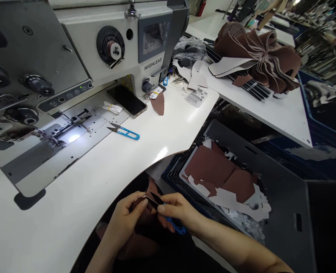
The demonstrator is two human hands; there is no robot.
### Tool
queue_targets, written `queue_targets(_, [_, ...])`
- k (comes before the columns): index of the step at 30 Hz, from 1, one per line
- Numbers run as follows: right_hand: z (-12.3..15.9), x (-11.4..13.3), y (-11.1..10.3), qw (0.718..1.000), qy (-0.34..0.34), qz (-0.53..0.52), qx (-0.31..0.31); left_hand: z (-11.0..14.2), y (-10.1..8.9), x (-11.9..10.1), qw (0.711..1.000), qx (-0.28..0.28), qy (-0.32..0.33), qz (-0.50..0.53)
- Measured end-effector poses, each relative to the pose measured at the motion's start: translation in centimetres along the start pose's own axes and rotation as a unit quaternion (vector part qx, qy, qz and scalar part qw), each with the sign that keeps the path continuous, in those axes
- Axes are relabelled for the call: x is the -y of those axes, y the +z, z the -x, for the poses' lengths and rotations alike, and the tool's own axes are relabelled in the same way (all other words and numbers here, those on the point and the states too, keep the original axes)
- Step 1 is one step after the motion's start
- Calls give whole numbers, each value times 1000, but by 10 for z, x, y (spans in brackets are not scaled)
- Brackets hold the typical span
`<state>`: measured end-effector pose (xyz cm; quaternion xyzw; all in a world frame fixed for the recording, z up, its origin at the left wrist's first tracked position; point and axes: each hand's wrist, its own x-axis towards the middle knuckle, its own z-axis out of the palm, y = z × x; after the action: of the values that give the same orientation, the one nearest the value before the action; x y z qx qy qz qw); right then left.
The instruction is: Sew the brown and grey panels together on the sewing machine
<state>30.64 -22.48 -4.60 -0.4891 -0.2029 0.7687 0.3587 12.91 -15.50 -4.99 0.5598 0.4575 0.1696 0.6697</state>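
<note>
Over my lap, below the table's front edge, my left hand (127,217) pinches the edge of a brown leather-like piece (152,187). Close beside it, my right hand (176,209) grips blue-handled thread snips (177,226). Their dark blades (156,197) point up and left, next to the edge of the piece held by my left fingers. Whether the blades touch the piece, I cannot tell. Part of the piece is hidden behind both hands, and more brown material (141,244) lies lower in the lap.
A sewing machine (111,34) stands on the white table (79,197). Another pair of blue snips (128,133), a phone (127,100) and a brown scrap (158,104) lie there. At right is a grey bin (287,193) of offcuts; brown pieces (259,57) are stacked on the side table (281,113).
</note>
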Motion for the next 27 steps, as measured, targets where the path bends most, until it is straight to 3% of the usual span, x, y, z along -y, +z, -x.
queue_targets(4, [-3,-7,-5,992,35,-118,34,1,0,3,999,-36,1,-23])
queue_targets(6, [-3,-9,-5,987,46,-147,40,1,-1,4,999,-21,5,-29])
queue_targets(11, [-4,-11,0,985,52,-163,28,1,-2,5,999,37,27,-30])
queue_targets(27, [-6,-10,4,976,44,-208,54,1,-2,1,1000,-7,23,-10])
